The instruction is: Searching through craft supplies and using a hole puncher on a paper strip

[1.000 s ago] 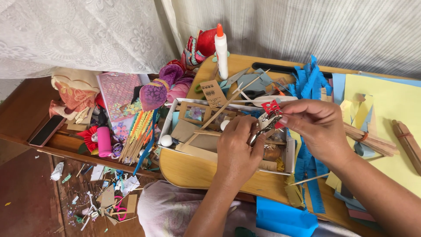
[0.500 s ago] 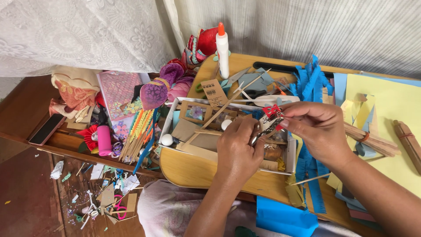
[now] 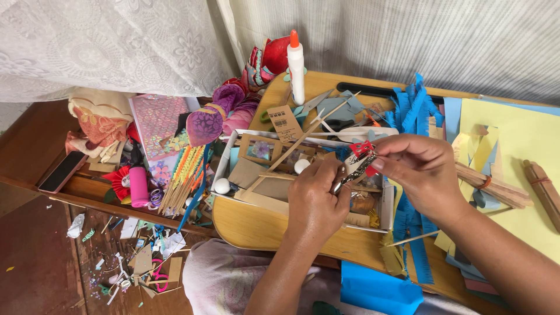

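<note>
Pink cylindrical bottle point(image 3: 139, 185) stands far left of the grip, beside a bundle of coloured sticks point(image 3: 185, 178). Left hand point(image 3: 318, 201) is curled closed around the lower end of a metal hair clip point(image 3: 353, 173). Right hand point(image 3: 419, 175) pinches the clip's upper end, where a small red bow point(image 3: 361, 148) sits. Beneath both hands lies a white tray point(image 3: 386, 211) holding cardboard pieces, wooden sticks and white balls point(image 3: 221, 186). Blue fringed paper point(image 3: 412, 111) lies further right.

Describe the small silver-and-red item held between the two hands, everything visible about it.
The metal clip is slim, shiny and silver-coloured, lying at a slant above the white tray. A small red bow-like piece sits at its upper end. The left hand grips its lower end; the right hand pinches the top. Finer details are too small to tell.
</note>
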